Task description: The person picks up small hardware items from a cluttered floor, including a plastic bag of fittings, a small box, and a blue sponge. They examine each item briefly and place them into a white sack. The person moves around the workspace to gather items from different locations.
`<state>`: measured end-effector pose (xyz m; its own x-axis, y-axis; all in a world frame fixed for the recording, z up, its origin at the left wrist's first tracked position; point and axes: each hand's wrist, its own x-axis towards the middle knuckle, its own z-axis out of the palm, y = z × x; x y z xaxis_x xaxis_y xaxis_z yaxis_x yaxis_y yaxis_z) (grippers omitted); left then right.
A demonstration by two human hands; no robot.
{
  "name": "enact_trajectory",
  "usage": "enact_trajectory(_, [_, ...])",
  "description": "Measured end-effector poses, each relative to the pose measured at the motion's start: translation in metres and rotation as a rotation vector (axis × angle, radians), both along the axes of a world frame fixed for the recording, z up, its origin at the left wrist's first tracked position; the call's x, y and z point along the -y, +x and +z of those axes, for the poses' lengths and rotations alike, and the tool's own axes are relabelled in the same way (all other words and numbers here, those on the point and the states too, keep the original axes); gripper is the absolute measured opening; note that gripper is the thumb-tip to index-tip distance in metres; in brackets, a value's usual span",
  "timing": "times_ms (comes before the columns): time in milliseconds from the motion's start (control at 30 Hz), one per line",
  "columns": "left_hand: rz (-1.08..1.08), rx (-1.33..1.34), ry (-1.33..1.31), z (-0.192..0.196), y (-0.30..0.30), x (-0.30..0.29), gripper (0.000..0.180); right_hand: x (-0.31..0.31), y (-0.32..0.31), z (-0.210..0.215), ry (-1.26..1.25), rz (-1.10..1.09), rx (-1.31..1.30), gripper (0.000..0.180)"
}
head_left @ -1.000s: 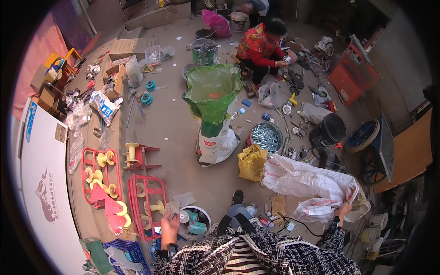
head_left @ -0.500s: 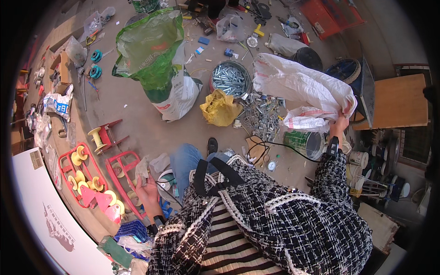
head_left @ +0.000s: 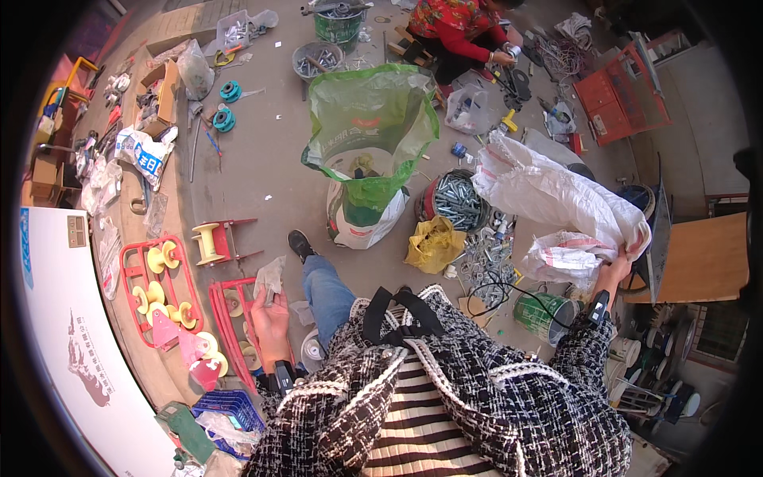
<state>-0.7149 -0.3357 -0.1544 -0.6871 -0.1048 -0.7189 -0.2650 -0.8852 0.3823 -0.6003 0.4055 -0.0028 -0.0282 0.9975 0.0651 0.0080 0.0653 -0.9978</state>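
**Right hand gripping a white woven sack, left hand open over the red racks**

The right hand (head_left: 613,269), out at about 3 o'clock, is clamped on the edge of a large white woven sack (head_left: 548,191); the fingers are folded into the cloth. The sack stretches up toward 1 o'clock and its lower part bunches just beside the hand.

The left hand (head_left: 270,322), at about 8 o'clock, is spread open, palm showing, fingers apart. A crumpled scrap of pale plastic (head_left: 270,277) lies at its fingertips; whether it is pinched or only touched I cannot tell. The hand hangs over a red metal rack (head_left: 230,318), beside a second red rack with yellow rollers (head_left: 155,290).

The surface is a bare concrete floor (head_left: 262,159). At 12 o'clock stands a green plastic bag (head_left: 369,119) set in a white sack, with a basin of bolts (head_left: 453,199) and a yellow bag (head_left: 433,242) just beside it. A green bucket (head_left: 540,312) sits near 4 o'clock. At the top another person in a red top (head_left: 453,24) crouches among tools, and a red metal box (head_left: 620,91) stands at 2 o'clock.
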Motion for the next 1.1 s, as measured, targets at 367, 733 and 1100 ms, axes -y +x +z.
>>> enact_trajectory(367, [-0.038, 0.128, -0.052, 0.015, -0.184, 0.186, 0.023, 0.171, -0.292, 0.044, 0.122, 0.049, 0.1, 0.036])
enact_trajectory(733, [-0.103, 0.045, -0.082, 0.026, -0.421, 0.239, 0.026, 0.257, -0.539, 0.07, 0.121, 0.127, -0.099, 0.038])
enact_trajectory(1100, [-0.255, 0.056, -0.098, 0.003, -0.751, 0.19, 0.031, 0.251, -0.8, 0.058, 0.086, 0.259, 0.01, 0.035])
